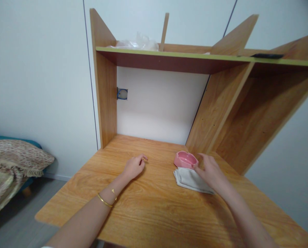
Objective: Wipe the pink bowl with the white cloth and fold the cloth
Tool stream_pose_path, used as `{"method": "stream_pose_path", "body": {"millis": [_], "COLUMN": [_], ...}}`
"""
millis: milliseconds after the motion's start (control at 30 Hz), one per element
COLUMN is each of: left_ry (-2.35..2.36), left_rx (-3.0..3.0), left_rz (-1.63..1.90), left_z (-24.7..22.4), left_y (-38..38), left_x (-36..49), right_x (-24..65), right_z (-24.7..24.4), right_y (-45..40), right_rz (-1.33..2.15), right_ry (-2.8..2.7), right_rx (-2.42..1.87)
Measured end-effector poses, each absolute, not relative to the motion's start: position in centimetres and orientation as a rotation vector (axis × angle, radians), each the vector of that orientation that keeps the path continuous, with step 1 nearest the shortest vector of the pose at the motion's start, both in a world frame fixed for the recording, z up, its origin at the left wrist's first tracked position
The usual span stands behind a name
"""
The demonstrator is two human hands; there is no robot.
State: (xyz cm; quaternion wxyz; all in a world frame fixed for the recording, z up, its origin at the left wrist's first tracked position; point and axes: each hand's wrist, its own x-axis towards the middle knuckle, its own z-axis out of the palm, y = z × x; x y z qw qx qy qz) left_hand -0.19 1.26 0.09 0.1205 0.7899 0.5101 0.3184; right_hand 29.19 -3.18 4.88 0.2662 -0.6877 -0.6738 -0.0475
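Observation:
A pink, angular, ashtray-like dish point(186, 159) stands on the wooden desk, right of the middle. Just in front of it lies a folded light-grey cloth point(192, 179), partly under my right wrist from this viewpoint. My right hand point(208, 169) is at the dish's right side, thumb and fingers apart; the thumb is close to the rim, and I cannot tell whether it touches. Farther left, my left hand point(134, 167) rests low over the bare desktop with loosely curled fingers and nothing visible in them. A gold bangle circles the left wrist.
The desk point(148, 206) backs onto a wooden shelf unit point(108, 100) with upright dividers. A clear plastic bag point(140, 43) and a dark flat object point(267, 55) lie on its upper shelf. An open socket box point(122, 94) shows in the wall. Patterned bedding point(17, 158) is at left.

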Motion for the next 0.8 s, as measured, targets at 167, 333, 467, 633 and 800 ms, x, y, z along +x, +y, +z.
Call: {"method": "stream_pose_path", "body": {"millis": [167, 333, 467, 633, 800], "left_ry": [1.418, 1.308, 1.324, 1.322, 1.272], "left_rx": [2.322, 2.429, 2.518, 2.508, 2.492], "left_rz": [0.956, 0.862, 0.705, 0.507, 0.350], "left_z": [-0.1, -1.1, -1.5, -1.4, -1.6], "left_y": [1.4, 1.6, 1.7, 1.6, 1.6], "left_x": [-0.1, 0.0, 0.0, -0.1, -0.5], "right_x": [21.8, 18.1, 18.4, 19.1, 18.8], "right_z": [4.1, 0.5, -1.2, -1.7, -1.9], "right_y": [-2.3, -1.4, -1.4, -1.6, -1.4], "right_rz": [0.015, 0.303, 0.367, 0.461, 0.478], "right_ry": [-2.107, -2.322, -2.371, -2.357, -2.336], "right_rx": [-1.677, -1.596, -1.591, -1.601, -1.629]}}
